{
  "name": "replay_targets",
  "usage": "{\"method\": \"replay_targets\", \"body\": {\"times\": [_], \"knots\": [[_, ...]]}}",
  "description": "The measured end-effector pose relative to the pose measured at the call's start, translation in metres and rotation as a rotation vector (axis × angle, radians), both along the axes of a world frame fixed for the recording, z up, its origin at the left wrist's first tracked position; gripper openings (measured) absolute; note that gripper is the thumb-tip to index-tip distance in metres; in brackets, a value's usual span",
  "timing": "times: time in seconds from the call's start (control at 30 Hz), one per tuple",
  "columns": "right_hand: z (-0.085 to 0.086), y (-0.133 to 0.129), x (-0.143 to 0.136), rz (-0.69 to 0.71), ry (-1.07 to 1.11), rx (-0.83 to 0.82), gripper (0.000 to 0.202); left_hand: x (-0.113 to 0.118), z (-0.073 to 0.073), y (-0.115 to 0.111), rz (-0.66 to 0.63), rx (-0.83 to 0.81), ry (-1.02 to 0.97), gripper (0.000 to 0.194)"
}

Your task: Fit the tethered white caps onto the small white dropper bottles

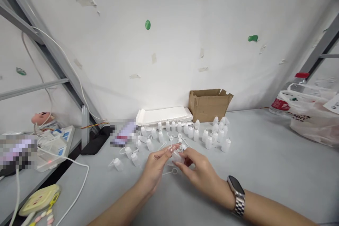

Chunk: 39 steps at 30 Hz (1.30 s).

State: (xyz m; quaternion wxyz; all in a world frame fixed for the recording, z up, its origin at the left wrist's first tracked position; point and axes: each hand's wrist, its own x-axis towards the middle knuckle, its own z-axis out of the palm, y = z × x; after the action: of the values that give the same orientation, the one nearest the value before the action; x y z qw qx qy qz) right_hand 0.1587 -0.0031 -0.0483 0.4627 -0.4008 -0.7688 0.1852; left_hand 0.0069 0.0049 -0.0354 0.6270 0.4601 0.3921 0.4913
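Between my hands, nearer to me than the cardboard box (210,107) and a little to its left, is one small translucent plastic bottle (178,156). The fingers of my left hand (155,164) are nearly closed, pinching its left side. My right hand (198,165), a metal-banded smartwatch (236,192) on the wrist, has thumb and fingers curled in on the right side; I can't make out every fingertip. On the tabletop (265,169) just under my hands lies a loose white ring strap (174,171), also nearer to me than the box. More capped bottles (196,135) stand in front of the box and spread well to its left, some leaning. A stack of white trays (164,116) sits just beside the box on its left. Well to the right of the box are a white plastic bag (309,120) and a red-capped drink bottle (280,104).
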Motion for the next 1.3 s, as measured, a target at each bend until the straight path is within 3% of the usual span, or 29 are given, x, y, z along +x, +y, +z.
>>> {"method": "replay_targets", "body": {"times": [0.1,0.2,0.3,0.43,0.5,0.57,0.77,0.9,1.13,1.3], "knots": [[0.009,0.01,0.004,0.294,0.38,-0.673,0.026,-0.002,0.002,0.001,-0.057,0.019,0.019,0.03],[0.013,0.019,0.007,0.544,0.595,-0.989,0.031,-0.002,0.005,0.002,-0.1,0.027,0.016,0.032],[0.011,0.019,0.005,0.542,0.596,-0.961,0.032,-0.001,0.007,0.004,0.008,0.006,0.005,0.03],[0.006,0.009,0.001,0.224,0.371,-0.582,0.024,0.0,0.004,0.003,0.089,-0.03,-0.023,0.03],[0.006,0.005,0.0,0.174,0.312,-0.502,0.017,0.0,0.003,0.001,0.068,-0.025,-0.04,0.029],[0.008,0.003,0.001,0.237,0.363,-0.572,0.02,0.0,0.003,-0.001,0.029,0.0,-0.054,0.027],[0.013,0.007,0.003,0.593,0.753,-1.019,0.025,0.003,0.007,-0.004,-0.075,-0.008,-0.088,0.029],[0.014,0.006,0.003,0.718,0.807,-1.124,0.022,0.003,0.005,-0.004,-0.094,-0.122,-0.138,0.033],[0.012,0.008,0.005,0.752,0.762,-1.136,0.025,-0.002,0.003,-0.001,-0.004,-0.159,-0.223,0.028],[0.012,0.009,0.004,0.549,0.694,-0.994,0.028,-0.002,0.006,0.001,0.063,-0.066,-0.106,0.027]]}}
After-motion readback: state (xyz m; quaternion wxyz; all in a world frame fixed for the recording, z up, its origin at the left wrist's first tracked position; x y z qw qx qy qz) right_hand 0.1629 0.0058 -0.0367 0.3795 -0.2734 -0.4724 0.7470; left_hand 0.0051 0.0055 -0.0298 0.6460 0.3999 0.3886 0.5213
